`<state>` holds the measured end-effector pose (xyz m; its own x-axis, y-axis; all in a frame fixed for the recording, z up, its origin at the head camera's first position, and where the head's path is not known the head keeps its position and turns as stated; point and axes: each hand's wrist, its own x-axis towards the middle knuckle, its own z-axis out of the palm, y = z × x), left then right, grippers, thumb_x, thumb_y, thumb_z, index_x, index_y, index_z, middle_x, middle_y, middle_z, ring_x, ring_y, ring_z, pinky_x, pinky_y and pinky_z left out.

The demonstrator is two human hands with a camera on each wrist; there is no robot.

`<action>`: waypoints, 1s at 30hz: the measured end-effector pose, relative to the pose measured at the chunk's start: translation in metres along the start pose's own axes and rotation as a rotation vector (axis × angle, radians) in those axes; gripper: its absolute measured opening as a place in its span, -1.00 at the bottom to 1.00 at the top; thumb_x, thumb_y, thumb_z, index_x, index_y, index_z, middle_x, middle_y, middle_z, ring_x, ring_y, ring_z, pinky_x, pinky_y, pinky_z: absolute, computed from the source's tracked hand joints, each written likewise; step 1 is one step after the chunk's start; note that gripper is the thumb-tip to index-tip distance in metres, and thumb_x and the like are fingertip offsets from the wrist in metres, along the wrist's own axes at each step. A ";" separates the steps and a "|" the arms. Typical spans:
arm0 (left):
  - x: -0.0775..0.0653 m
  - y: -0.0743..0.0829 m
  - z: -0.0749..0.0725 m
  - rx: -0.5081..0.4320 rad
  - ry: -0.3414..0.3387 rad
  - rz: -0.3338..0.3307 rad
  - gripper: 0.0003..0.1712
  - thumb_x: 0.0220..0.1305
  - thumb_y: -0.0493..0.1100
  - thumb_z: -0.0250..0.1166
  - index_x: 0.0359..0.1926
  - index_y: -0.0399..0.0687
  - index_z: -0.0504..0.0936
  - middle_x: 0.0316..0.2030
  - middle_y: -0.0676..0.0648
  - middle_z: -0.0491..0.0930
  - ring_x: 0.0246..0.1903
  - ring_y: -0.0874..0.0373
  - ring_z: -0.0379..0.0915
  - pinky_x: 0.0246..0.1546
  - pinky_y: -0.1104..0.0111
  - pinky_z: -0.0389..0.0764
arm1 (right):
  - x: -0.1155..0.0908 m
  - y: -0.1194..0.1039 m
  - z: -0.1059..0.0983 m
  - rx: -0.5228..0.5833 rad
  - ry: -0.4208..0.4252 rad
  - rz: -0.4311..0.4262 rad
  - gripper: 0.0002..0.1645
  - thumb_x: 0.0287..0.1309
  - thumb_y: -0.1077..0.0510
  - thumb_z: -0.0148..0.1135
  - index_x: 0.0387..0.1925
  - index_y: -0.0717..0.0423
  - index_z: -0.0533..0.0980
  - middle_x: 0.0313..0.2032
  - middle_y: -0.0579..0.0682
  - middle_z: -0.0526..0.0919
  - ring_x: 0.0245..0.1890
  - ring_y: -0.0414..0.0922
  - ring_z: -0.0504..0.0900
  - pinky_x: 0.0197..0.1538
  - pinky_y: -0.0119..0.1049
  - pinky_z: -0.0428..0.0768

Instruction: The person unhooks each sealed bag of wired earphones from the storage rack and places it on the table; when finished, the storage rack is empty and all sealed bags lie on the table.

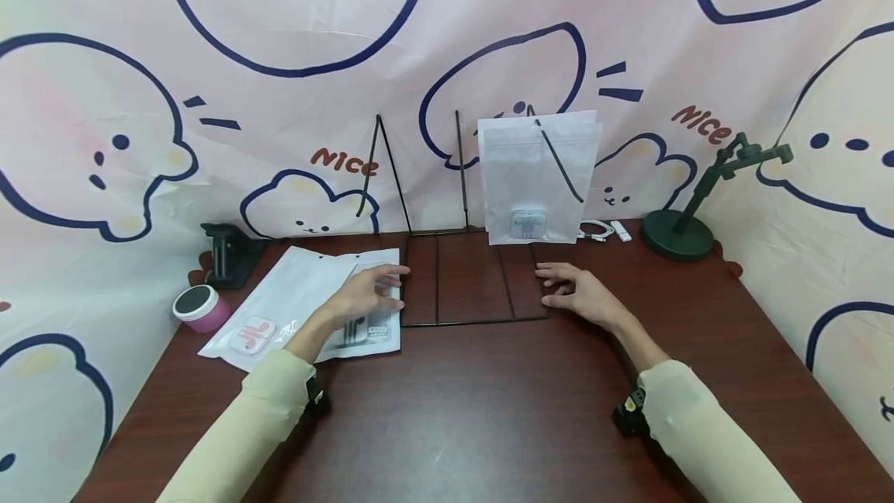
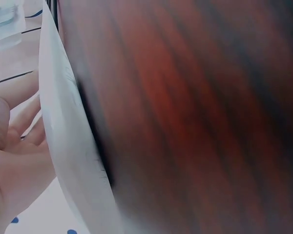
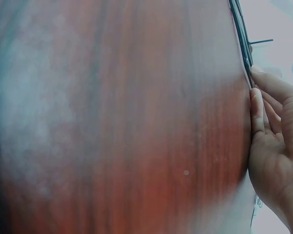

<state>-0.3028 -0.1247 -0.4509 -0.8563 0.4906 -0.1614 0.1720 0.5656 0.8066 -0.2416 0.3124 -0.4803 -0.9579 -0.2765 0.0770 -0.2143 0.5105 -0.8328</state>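
Observation:
A black wire rack (image 1: 475, 323) lies with its base flat on the brown table, and thin uprights rise at its back. My right hand (image 1: 583, 297) is at the rack's right edge, fingers spread and fingertips on or beside the wire. At the left edge is my left hand (image 1: 359, 295), fingers extended, over flat white packaging bags (image 1: 293, 286). Whether its fingertips touch the wire cannot be told. White bags (image 1: 534, 169) hang from the rack's right-hand hook, with a small earphone case showing through the front one. In the left wrist view a white bag edge (image 2: 63, 117) hides part of the hand.
On the left stand a pink jar (image 1: 202, 309) with a dark lid top and a black stand (image 1: 230, 254). A green stand with a jointed arm (image 1: 677, 233) is at the back right, near a white cable and plug (image 1: 618, 231). A printed cloth hangs behind.

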 end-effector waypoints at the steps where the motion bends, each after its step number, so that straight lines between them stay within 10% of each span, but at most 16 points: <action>1: 0.000 0.000 0.000 0.003 -0.005 -0.007 -0.21 0.27 -0.30 0.46 0.50 -0.06 0.41 0.30 -0.28 0.51 0.30 -0.26 0.42 0.33 -0.12 0.43 | 0.000 0.000 0.000 -0.001 -0.001 0.000 -0.36 0.29 0.21 0.44 0.36 0.21 0.51 0.43 0.15 0.43 0.19 0.10 0.56 0.04 -0.40 0.55; 30: -0.005 0.002 0.000 0.037 -0.064 -0.039 -0.03 0.33 -0.23 0.44 0.62 -0.13 0.12 0.42 -0.30 0.35 0.34 -0.27 0.34 0.36 -0.07 0.41 | -0.003 0.001 0.004 -0.018 0.014 -0.017 -0.35 0.31 0.24 0.41 0.40 0.22 0.47 0.38 0.17 0.47 0.19 0.10 0.57 0.09 -0.38 0.56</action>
<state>-0.2983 -0.1260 -0.4481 -0.8298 0.5089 -0.2292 0.1582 0.6083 0.7778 -0.2380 0.3109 -0.4839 -0.9568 -0.2735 0.0988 -0.2336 0.5209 -0.8210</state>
